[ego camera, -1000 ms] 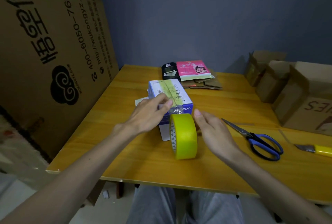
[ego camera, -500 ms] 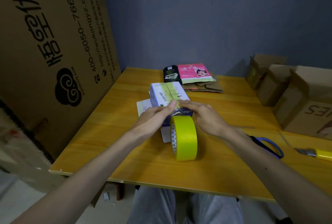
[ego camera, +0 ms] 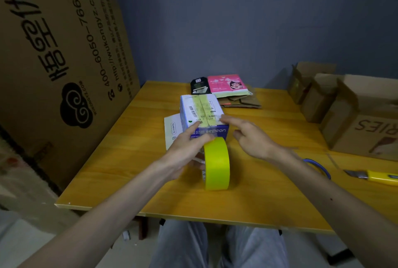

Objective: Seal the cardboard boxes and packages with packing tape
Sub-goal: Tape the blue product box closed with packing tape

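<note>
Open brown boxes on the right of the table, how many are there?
3, in a row at the right: far box, middle box, near box. Others may sit outside view.

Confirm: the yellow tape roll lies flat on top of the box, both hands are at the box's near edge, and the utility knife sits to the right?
No: in the head view the yellow tape roll stands on edge on the table in front of the box. The left hand and right hand are at its near edge; the utility knife sits to the right.
</note>
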